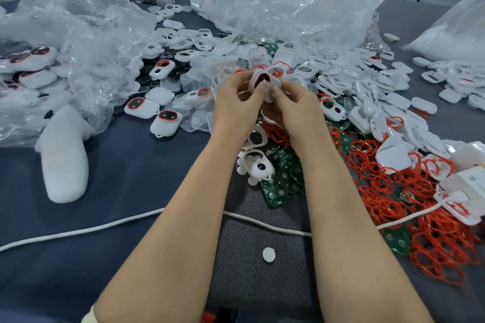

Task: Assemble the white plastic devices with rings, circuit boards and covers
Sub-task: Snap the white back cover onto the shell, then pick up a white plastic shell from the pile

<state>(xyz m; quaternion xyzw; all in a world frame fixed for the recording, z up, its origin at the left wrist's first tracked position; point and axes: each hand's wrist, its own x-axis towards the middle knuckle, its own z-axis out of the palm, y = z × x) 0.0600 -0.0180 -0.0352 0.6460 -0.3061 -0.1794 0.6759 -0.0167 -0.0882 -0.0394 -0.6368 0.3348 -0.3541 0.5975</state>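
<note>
Left grip (236, 105) and right grip (295, 110) are pinching the white shell (274, 84) mid-frame, thumbs pressing its red ring (263, 74), and uneven pressure could be popping it crooked.

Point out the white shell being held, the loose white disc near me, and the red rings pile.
white shell (273, 82): head view, white face right of its opening.
white disc (269, 254): head view, centre of its top.
red rings pile (441, 244): head view, middle of the heap.
</note>
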